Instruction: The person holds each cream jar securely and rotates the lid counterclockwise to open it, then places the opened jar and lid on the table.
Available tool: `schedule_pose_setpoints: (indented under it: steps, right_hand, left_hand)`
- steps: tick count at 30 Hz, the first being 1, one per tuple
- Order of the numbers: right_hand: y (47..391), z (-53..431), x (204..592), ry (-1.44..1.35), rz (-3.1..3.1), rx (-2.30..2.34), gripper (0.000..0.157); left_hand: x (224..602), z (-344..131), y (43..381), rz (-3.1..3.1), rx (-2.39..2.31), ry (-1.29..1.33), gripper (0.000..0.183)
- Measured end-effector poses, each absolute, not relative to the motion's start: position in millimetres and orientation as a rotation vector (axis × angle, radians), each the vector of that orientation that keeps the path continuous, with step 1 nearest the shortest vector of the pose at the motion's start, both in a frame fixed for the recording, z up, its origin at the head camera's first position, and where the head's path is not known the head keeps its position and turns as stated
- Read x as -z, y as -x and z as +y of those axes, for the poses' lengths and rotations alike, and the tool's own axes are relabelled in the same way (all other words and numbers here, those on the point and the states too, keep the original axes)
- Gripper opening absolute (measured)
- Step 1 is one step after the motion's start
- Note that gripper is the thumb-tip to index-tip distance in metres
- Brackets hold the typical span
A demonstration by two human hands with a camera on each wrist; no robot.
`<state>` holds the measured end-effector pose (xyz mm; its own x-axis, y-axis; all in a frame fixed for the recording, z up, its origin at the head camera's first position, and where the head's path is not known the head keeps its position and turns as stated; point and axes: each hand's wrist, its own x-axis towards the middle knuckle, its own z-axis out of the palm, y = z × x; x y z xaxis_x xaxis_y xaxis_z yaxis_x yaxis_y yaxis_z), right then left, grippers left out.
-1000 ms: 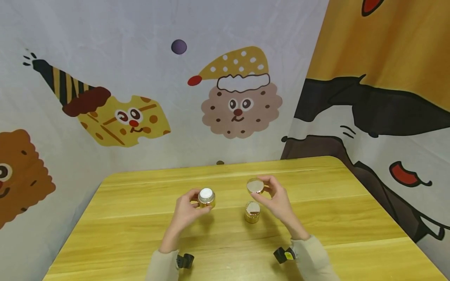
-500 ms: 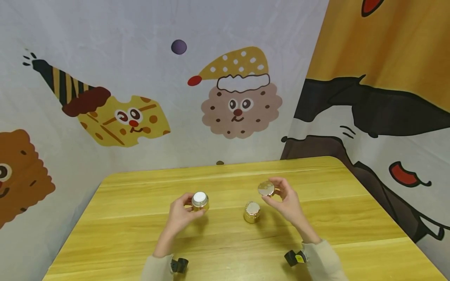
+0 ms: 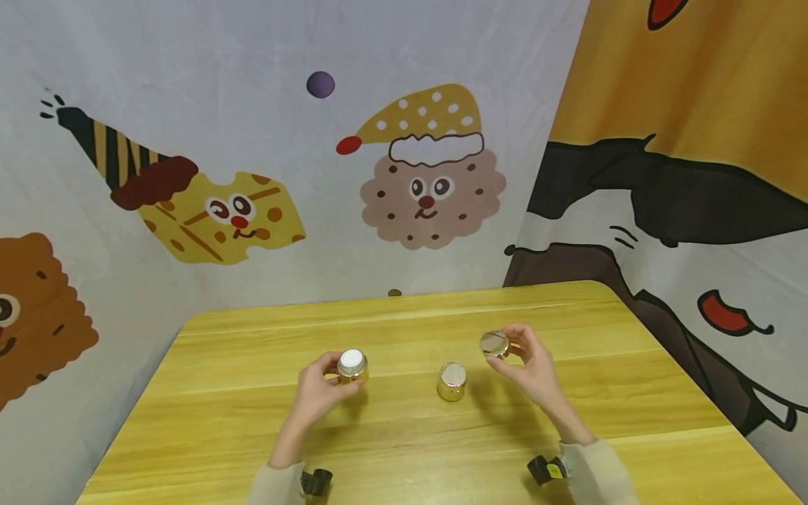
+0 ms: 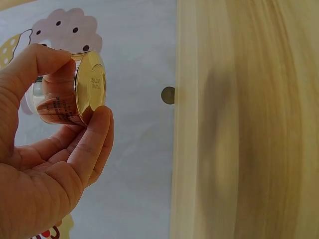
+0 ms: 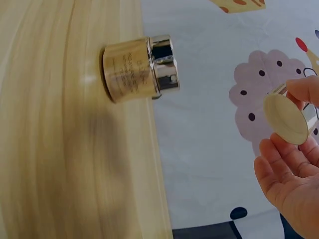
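Note:
My left hand (image 3: 318, 391) grips a small gold cosmetic jar (image 4: 62, 97) between thumb and fingers, raised off the table. The jar has no lid on, and a white disc shows at its top in the head view. To the right, my right hand (image 3: 533, 368) pinches a round gold lid (image 3: 494, 344) by its rim. In the right wrist view the lid's pale hollow underside (image 5: 286, 119) faces the camera. Between the two hands a second gold jar (image 3: 452, 382) stands upright on the table, its shiny lid (image 5: 163, 62) on.
A wood-grain table (image 3: 391, 449) spreads under both hands. Behind it hangs a pale cloth (image 3: 265, 133) printed with cartoon food figures. Each wrist wears a small black camera, such as the one by the right sleeve (image 3: 600, 470).
My hands have moved apart. The left has drawn the open jar left and slightly down, while the right has carried the lid right. The standing jar has stayed in place.

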<state>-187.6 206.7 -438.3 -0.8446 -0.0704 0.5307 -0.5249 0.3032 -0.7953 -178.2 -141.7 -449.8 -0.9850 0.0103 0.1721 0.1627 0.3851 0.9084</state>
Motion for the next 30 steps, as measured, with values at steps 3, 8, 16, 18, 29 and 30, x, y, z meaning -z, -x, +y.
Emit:
schedule_pose_setpoints:
  steps: [3,8,16,18,29,30]
  right_hand:
    - [186,211,438,-0.550,-2.188,-1.493,0.050]
    - [184,217,438,-0.579,-2.190,-1.453,0.051]
    - [181,226,442,-0.548,-2.236,-1.426,0.052]
    - [181,228,442,-0.530,-2.243,-1.434,0.051]
    - [167,218,418,-0.511,-2.305,-1.260,0.047]
    - [168,220,422,-0.512,-2.304,-1.253,0.048]
  left_hand:
    - [450,-143,178,-2.495,1.664,0.159,0.041]
    - [450,-144,178,-2.501,1.664,0.148,0.041]
    - [448,-142,175,-2.521,1.682,0.134,0.042]
    - [447,-142,174,-2.517,1.686,0.136,0.043]
    - [448,-144,176,-2.513,1.692,0.146,0.043]
    - [449,-144,176,-2.515,1.690,0.145,0.043]
